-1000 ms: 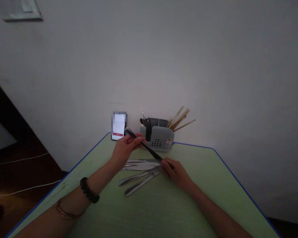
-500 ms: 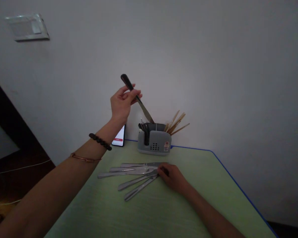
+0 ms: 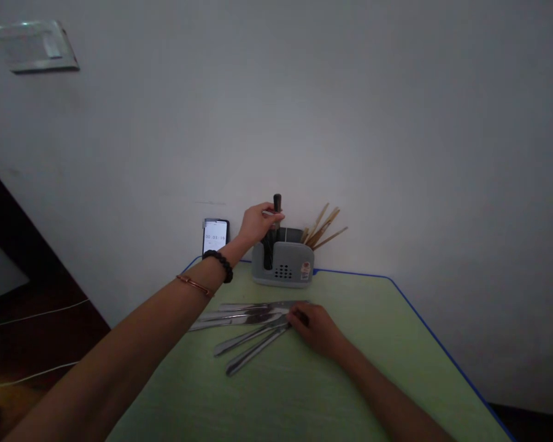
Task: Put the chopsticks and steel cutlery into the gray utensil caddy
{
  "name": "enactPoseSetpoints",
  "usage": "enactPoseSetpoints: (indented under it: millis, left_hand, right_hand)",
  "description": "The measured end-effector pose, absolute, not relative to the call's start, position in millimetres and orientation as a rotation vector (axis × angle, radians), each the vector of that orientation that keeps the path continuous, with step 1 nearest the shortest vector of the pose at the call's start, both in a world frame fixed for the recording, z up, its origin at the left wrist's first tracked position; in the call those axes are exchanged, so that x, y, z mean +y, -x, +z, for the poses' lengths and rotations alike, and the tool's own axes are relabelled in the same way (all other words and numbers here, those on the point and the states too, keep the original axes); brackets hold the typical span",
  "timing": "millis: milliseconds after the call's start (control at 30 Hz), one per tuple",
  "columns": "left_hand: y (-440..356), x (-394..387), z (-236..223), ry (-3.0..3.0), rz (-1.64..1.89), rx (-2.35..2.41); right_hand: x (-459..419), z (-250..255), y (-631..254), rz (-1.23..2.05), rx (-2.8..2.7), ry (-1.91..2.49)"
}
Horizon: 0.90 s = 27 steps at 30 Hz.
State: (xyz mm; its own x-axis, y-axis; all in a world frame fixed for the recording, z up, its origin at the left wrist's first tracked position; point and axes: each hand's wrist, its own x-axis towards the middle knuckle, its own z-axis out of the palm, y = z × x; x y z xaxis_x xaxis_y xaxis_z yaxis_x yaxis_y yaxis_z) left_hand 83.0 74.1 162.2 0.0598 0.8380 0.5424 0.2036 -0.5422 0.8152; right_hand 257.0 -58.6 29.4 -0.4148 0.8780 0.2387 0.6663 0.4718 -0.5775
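Note:
My left hand (image 3: 258,222) pinches a table knife by its dark-looking handle (image 3: 277,201). The knife stands nearly upright, its lower part inside the left section of a grey cutlery holder (image 3: 292,264) against the wall. Other thin utensils fill that section, partly covered by my hand. On the green table several metal table knives (image 3: 246,339) lie fanned out, handles to the left. My right hand (image 3: 316,328) rests at their blade ends with fingers curled closed on them; the fingertips are partly hidden.
Wooden chopsticks (image 3: 325,230) lean out of the holder's right side. A phone (image 3: 215,236) showing a timer stands against the wall, left of the holder. The table has a blue edge (image 3: 350,274). A switch plate (image 3: 37,48) is on the wall at upper left.
My left hand has moved right and down, bringing the knife from a slanted pose above the holder to nearly upright inside it. My right hand stays at the blades.

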Motion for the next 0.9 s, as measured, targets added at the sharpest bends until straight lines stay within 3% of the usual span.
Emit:
enactPoseSetpoints:
  millis: [467,900]
  left_hand:
    - [-59.3,98.7,153.4,-2.252,1.515,1.370]
    - [-45.6,92.9,126.5,-2.159,1.479,1.150]
  right_hand:
    - [-57.2,28.5,-256.9,0.530,-2.210,1.287]
    - [-56.9,24.5,-256.8,0.508,-2.207,1.266]
